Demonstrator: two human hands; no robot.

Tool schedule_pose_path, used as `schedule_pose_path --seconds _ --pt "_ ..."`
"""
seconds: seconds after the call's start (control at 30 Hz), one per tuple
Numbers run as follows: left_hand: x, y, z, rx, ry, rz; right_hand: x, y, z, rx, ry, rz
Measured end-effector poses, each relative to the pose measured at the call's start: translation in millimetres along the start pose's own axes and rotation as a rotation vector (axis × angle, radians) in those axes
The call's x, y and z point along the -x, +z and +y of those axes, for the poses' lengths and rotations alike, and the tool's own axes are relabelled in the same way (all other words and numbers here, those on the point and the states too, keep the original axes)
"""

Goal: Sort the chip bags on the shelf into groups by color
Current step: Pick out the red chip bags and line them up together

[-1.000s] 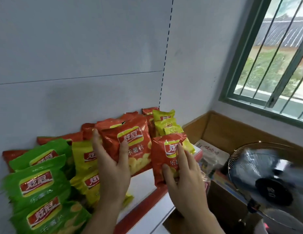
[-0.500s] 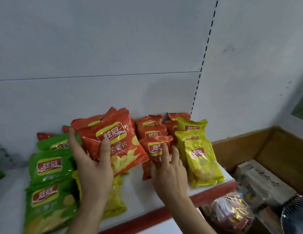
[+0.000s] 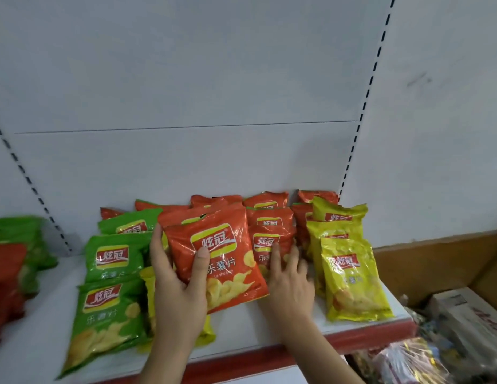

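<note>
Now we count the bags on the white shelf (image 3: 241, 331): three green bags (image 3: 114, 259) in a column on the left, three yellow bags (image 3: 350, 278) overlapping in a column on the right, one more yellow bag (image 3: 204, 332) lying half hidden under our left hand, and at least seven orange bags packed along the far wall in between; some are hidden, so the exact number we cannot tell. Further left, past the slotted upright, a blurred pile of green and red bags (image 3: 14, 250) sits at the frame edge.

Our left hand (image 3: 178, 295) grasps one orange bag (image 3: 222, 261), thumb across its front and fingers behind its left edge, lifted and tilted above the middle of the shelf. It is glossy orange with a red and yellow logo and pictured chips near the bottom. Our right hand (image 3: 289, 284) lies with fingers straight and spread, fingertips touching a smaller orange bag (image 3: 266, 245) just beside the held one.
</note>
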State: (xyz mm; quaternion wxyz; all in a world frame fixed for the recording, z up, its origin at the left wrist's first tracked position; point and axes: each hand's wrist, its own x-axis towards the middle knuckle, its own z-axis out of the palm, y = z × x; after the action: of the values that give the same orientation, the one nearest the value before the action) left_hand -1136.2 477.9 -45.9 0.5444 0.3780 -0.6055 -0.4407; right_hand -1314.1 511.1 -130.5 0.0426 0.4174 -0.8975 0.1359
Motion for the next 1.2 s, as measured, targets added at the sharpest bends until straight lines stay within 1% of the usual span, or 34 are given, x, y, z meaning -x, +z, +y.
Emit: schedule_pose_path --seconds 0.1,0.17,0.3,0.4,0.47,0.53,0.57,0.6,0.63,0.67,0.73,0.83,0.9,1.03,1.1,1.2 --pt "0 -5 -2 -0.017 -0.001 -0.003 -1 3 -2 -0.047 0.036 0.077" --pt "1 -7 -2 -0.026 -0.008 -0.022 -5 7 -1 -0.049 0.046 0.073" --pt "4 -9 -3 -0.033 -0.011 -0.041 -4 9 1 -0.071 0.005 0.102" --pt "5 -7 -4 -0.022 -0.011 -0.039 18 -1 6 -0.154 -0.077 0.209" --pt "6 -4 -7 -0.003 -0.014 -0.053 39 -14 14 -0.313 -0.132 0.289" --pt "7 0 -11 0.019 -0.02 -0.071 58 -35 21 -0.579 -0.08 0.412" --pt "9 3 -12 0.026 -0.021 -0.083 66 -45 24 -0.7 -0.069 0.446" --pt "11 6 -13 0.036 -0.022 -0.097 73 -54 25 -0.779 -0.103 0.435" --pt "13 10 -13 0.048 -0.023 -0.115 78 -63 24 -0.822 -0.183 0.385" --pt "15 15 -13 0.057 -0.022 -0.135 82 -68 22 -0.826 -0.264 0.316" --pt "19 24 -14 0.064 -0.023 -0.179 84 -68 19 -0.718 -0.349 0.225" --pt "24 33 -13 0.091 -0.05 -0.213 85 -60 23 -0.63 -0.335 0.251" --pt "21 31 -13 0.049 -0.044 -0.166 85 -53 35 -0.592 -0.292 0.283" --pt "5 14 -17 -0.013 0.022 0.024 74 -41 57 -0.419 -0.129 0.307" --pt "1 6 -16 -0.02 0.026 0.071 65 -32 58 -0.351 -0.134 0.286" --pt "2 2 -15 -0.029 0.024 0.063 54 -13 48 -0.251 -0.167 0.253"
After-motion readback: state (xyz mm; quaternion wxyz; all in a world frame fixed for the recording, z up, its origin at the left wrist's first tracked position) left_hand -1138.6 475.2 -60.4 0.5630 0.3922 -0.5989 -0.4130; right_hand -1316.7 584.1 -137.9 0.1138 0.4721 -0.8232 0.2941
